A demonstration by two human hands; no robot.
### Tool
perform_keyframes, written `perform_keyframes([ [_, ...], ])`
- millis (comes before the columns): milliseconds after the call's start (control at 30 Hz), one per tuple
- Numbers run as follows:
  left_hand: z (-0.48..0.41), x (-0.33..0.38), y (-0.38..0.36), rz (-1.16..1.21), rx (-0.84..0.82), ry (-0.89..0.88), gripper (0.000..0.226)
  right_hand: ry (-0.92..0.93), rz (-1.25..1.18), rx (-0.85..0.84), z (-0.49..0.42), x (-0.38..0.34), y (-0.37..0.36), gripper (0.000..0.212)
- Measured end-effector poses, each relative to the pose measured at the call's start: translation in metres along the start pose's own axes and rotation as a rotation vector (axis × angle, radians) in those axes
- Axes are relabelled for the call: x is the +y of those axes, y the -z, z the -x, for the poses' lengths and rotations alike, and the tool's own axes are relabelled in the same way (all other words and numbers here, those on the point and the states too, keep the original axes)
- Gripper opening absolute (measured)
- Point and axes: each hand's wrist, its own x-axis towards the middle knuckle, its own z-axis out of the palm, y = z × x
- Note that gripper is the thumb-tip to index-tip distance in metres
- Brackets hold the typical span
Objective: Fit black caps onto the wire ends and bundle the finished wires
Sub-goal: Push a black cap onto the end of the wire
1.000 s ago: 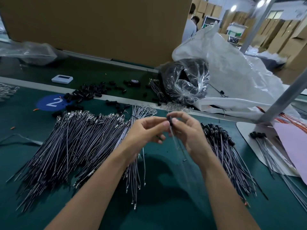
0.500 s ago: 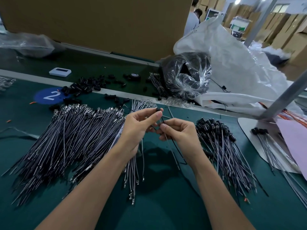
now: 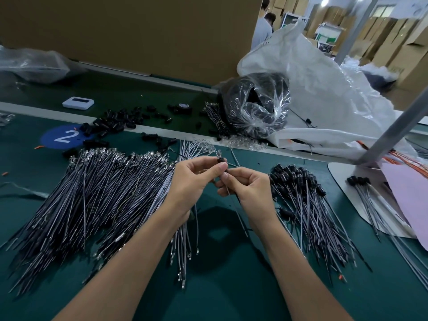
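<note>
My left hand [image 3: 192, 179] pinches a small black cap [image 3: 220, 160] with a clear bulb tip poking out above it. Just below, my right hand [image 3: 247, 188] pinches the thin grey wire [image 3: 234, 205] that runs down from the cap toward me. A big fan of uncapped grey wires [image 3: 92, 193] lies on the green table to the left. Capped wires [image 3: 303, 195] lie in a pile to the right. Loose black caps [image 3: 113, 123] are scattered at the far left.
A clear bag of black parts [image 3: 254, 105] and a large white plastic bag [image 3: 324, 93] sit behind. A white device [image 3: 78, 103] and tape roll [image 3: 184, 107] lie at the back. A grey post [image 3: 398, 126] rises at right over a white board [image 3: 342, 179] with capped wires.
Both hands have shifted slightly; the cap now sits on the wire end between my left fingertips with the bulb tip showing, and my right hand has slid down the wire.
</note>
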Motion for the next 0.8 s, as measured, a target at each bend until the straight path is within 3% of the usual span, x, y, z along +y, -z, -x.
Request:
perform_keyframes([
  [167, 0.0009, 0.0027, 0.0011, 0.075, 0.067, -0.061, 0.026, 0.015, 0.027, -0.014, 0.0017, 0.0006, -0.0019, 0.009],
  [433, 0.0014, 0.0040, 0.0026, 0.209, 0.043, 0.012, 0.021, 0.038, 0.012, -0.012, 0.0031, -0.0007, -0.0021, 0.009],
  [633, 0.0010, 0.0057, 0.0031, 0.176, -0.004, 0.001, 0.016, 0.033, 0.012, 0.001, 0.0041, -0.0004, -0.0004, 0.006],
  [800, -0.0048, 0.0104, 0.0042, 0.103, -0.016, -0.019, 0.026, 0.031, 0.023, 0.038, 0.0035, 0.0008, 0.0007, 0.004],
])
